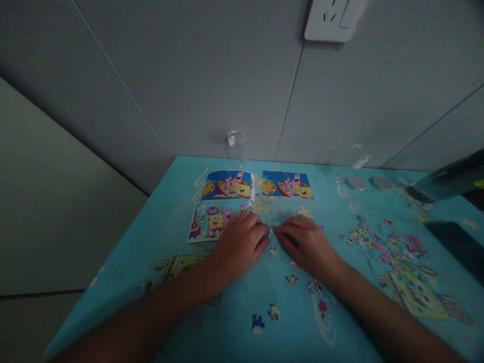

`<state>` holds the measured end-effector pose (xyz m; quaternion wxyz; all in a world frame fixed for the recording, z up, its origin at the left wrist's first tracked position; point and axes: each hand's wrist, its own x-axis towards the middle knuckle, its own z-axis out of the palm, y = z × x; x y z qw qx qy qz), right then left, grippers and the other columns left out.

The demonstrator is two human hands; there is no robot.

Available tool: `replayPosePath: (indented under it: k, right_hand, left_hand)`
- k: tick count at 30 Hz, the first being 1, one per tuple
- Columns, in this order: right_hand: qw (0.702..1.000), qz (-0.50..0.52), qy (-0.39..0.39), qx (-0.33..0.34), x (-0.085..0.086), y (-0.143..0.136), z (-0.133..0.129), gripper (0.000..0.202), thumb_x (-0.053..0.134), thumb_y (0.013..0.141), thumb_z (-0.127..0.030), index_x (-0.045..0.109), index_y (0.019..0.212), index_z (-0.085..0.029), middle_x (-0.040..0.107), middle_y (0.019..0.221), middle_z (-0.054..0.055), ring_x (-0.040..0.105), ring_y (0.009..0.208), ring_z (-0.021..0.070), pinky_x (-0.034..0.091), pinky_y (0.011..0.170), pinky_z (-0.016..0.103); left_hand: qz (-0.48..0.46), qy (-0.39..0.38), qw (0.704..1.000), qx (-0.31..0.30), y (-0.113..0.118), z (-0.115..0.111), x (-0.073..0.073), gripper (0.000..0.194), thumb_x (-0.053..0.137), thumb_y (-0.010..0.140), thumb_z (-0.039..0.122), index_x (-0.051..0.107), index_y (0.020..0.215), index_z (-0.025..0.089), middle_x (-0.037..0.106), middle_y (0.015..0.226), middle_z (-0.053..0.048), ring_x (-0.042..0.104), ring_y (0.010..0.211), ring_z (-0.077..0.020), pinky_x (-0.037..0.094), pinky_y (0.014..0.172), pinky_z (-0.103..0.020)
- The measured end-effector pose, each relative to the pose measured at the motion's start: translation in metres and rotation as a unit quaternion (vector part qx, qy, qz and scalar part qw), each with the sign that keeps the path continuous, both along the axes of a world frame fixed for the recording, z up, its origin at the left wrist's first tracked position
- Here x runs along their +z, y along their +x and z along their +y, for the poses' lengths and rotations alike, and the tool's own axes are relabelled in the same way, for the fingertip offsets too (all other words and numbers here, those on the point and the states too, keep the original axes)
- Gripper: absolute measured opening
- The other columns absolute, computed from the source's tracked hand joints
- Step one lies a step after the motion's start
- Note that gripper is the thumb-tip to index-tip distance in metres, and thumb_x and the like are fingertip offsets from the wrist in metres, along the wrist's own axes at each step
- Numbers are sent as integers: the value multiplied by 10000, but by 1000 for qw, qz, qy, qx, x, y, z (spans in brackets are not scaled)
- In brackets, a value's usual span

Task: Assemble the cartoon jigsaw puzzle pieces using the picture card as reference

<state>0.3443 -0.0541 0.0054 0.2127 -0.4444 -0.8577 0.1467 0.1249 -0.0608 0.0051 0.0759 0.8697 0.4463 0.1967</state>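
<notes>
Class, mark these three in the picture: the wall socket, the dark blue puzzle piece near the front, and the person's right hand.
Wall socket (336, 21): head view, middle of its white plate.
Dark blue puzzle piece (257, 322): head view, its blue upper part.
Right hand (305, 243): head view, back of the hand.

From my end of the head camera feed, I can read no lettering, label, brand, number or sign in this dim view.
</notes>
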Motion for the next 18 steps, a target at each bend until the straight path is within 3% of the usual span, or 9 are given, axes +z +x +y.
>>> replayPosePath:
  k: [8,18]
  right_hand:
    - [999,-19,0,-34,1,-8,-6,161,644,972,-297,759,1070,-240,702,953,66,631,914,237,500,855,424]
    - [998,-13,-18,-64,2,-14,-7,141,647,963,-270,755,1047,-232,693,951,65,639,911,238,502,855,411]
  left_hand:
    - [-12,-10,1000,16,3,-1,-1,118,629,966,273,695,1034,203,631,1021,-57,572,1032,-244,475,974,-472]
    - [-40,-12,999,23,2,-4,-4,138,599,988,276,722,998,215,641,970,-49,577,997,-230,458,993,-484]
